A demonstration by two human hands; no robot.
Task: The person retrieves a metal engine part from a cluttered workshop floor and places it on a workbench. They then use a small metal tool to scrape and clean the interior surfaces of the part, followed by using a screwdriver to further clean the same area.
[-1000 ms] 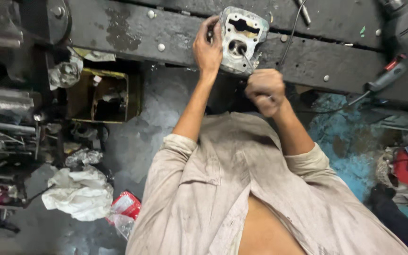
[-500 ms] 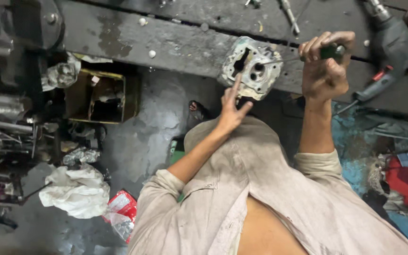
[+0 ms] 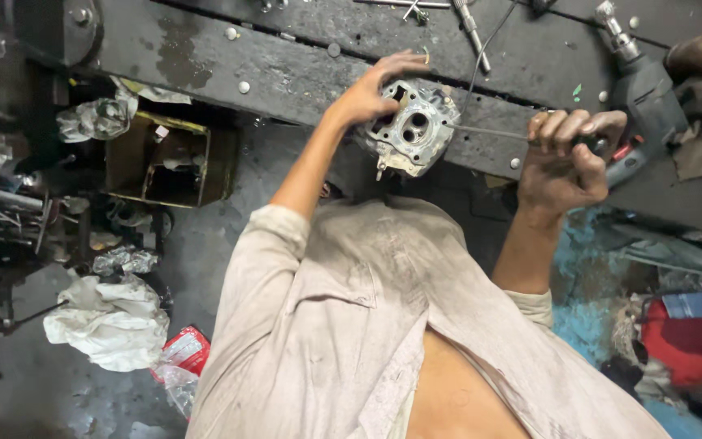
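Resting at the edge of the dark workbench (image 3: 205,57), the grey cast-metal engine part (image 3: 409,126) shows round ports and grime. His left hand (image 3: 371,91) clasps its top edge; his right hand (image 3: 566,158) is fisted around a thin tool (image 3: 489,130) touching it.

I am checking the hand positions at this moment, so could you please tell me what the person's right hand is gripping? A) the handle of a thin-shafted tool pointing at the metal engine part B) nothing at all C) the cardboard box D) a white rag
A: the right hand is closed around a dark handle whose thin shaft runs to the metal engine part, which the left hand steadies on the workbench.
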